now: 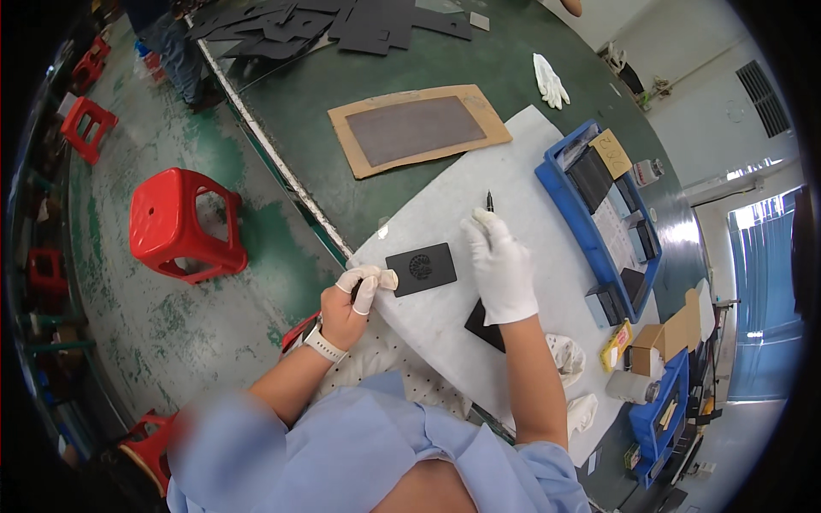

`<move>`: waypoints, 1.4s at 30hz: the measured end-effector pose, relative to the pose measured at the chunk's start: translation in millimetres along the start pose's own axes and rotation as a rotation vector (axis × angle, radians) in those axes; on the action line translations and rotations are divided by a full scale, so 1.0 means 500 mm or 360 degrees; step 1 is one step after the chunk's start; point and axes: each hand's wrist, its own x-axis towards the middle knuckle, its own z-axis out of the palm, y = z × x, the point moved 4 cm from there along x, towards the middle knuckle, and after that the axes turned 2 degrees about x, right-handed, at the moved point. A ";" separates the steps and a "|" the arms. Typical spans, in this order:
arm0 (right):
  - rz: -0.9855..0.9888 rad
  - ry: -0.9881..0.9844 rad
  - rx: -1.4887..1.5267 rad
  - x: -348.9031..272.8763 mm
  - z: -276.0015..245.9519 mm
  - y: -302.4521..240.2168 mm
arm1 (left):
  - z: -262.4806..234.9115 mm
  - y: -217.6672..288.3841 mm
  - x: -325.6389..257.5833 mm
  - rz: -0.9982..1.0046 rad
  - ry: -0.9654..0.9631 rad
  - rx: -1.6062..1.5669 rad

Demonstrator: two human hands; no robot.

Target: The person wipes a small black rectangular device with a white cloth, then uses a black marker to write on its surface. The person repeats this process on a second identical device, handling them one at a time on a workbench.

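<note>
Fingers of the left hand (352, 301), tipped with white finger cots, are pinched together on the left edge of a flat black rectangular card with a round pale emblem (421, 268), which lies on a white sheet of paper (513, 184) spread over the green desk (342, 77). The right hand (500, 265), in a white glove, is curled closed around a slim black pen-like tool (490, 202) whose tip points up and away from the person; the card sits just left of this hand, between the two hands. A second dark flat piece (484, 329) lies partly hidden under the right wrist. Further right stands a blue plastic tray (560, 192) holding dark parts, and behind the sheet rests a brown cardboard sheet with a grey panel (416, 128). A red plastic stool (184, 224) stands on the floor to the left.
</note>
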 end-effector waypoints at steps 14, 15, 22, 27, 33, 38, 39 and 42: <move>0.0567 -0.0666 0.0837 0.017 0.064 0.002 | -0.001 0.000 0.000 0.0001 0.0040 -0.0021; 0.0627 -0.0668 0.0928 0.019 0.065 0.005 | -0.001 0.004 0.002 0.0009 0.0034 -0.0034; 0.0182 -0.0511 0.0654 -0.014 0.050 -0.035 | 0.001 0.012 0.004 0.0027 0.0032 -0.0078; 0.0547 -0.0423 0.0824 -0.012 0.010 -0.013 | -0.002 0.038 0.002 -0.0242 0.0069 -0.0126; 0.0023 0.0198 0.0480 -0.024 -0.069 0.035 | 0.045 0.115 0.070 0.0542 -0.0103 0.1022; 0.0015 0.0404 0.0237 -0.051 -0.108 0.050 | 0.090 0.122 0.100 0.0643 -0.0357 0.1445; 0.0053 0.0418 0.0179 -0.057 -0.112 0.054 | 0.089 0.125 0.102 0.0674 -0.0367 0.1483; 0.0139 0.0459 0.0187 -0.068 -0.123 0.069 | 0.096 0.158 0.108 0.0663 -0.0429 0.1564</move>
